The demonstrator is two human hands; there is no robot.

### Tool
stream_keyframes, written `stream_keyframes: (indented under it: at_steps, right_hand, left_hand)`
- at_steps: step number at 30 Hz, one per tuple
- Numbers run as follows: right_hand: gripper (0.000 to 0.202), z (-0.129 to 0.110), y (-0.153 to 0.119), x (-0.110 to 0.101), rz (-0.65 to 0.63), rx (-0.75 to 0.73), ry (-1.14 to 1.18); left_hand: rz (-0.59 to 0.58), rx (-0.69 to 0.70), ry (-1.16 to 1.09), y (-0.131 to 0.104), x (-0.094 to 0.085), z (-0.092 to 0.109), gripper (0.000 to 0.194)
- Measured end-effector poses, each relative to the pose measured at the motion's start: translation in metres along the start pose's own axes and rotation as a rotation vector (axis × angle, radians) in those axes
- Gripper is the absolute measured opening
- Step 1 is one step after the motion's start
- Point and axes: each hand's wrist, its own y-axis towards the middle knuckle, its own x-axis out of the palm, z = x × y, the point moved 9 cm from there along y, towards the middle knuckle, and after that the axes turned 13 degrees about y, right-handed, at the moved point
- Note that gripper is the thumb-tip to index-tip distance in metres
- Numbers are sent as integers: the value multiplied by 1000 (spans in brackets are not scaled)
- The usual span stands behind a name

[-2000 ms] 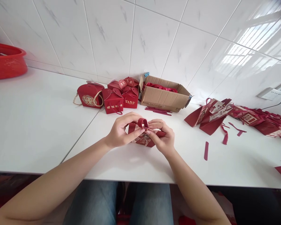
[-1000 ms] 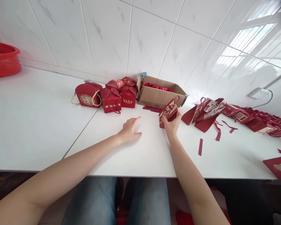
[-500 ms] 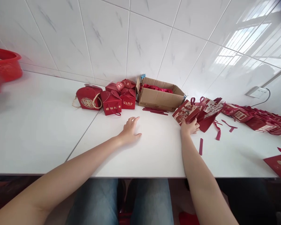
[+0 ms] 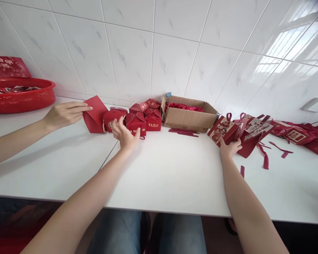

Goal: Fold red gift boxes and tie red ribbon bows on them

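My left hand (image 4: 125, 134), fingers spread and holding nothing, is raised in front of a rounded red box (image 4: 113, 115) and a red box with gold lettering (image 4: 136, 121). On the right, my right hand (image 4: 230, 148) grips the lower edge of a printed red box (image 4: 220, 129) that leans among other red boxes with ribbon loops. A larger dark red box (image 4: 249, 144) stands just beyond those fingers. Another person's hand (image 4: 66, 113) holds a flat red folded box (image 4: 94, 114) at the left, beside the rounded box.
Against the wall stands a cardboard box (image 4: 189, 118) of red ribbon, with dark red strips (image 4: 183, 132) before it. A red basket (image 4: 21, 98) is at far left. Loose ribbons (image 4: 265, 158) and a pile of red boxes (image 4: 298, 135) lie right.
The view has turned left. My left hand has moved left and forward to the small boxes. Another person's hand with a red folded box has come in from the left. My right hand keeps its grip.
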Motion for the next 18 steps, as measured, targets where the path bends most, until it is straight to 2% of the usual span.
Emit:
stream_keyframes:
  at_steps: [3,7,11,14,18]
  right_hand:
    - [85,-3,-3,-7,61,-43,81]
    - [73,-6,-5,-9,76,-125,138]
    - [67,-7,-5,-7,70,-155,150]
    - [63,-9,-6,-7,72,-175,153]
    - [60,-14,-6,-7,91,-203,142]
  left_hand:
    - [-44,-110,-41,11,10,-23,73]
    - [-131,-162,-95,16,32,-38,58]
    - [-110,-239,-196,21,44,-52,45]
    - [-87,-257,-252,23,45,-56,38]
    - [-29,-202,-281,21,35,-47,36]
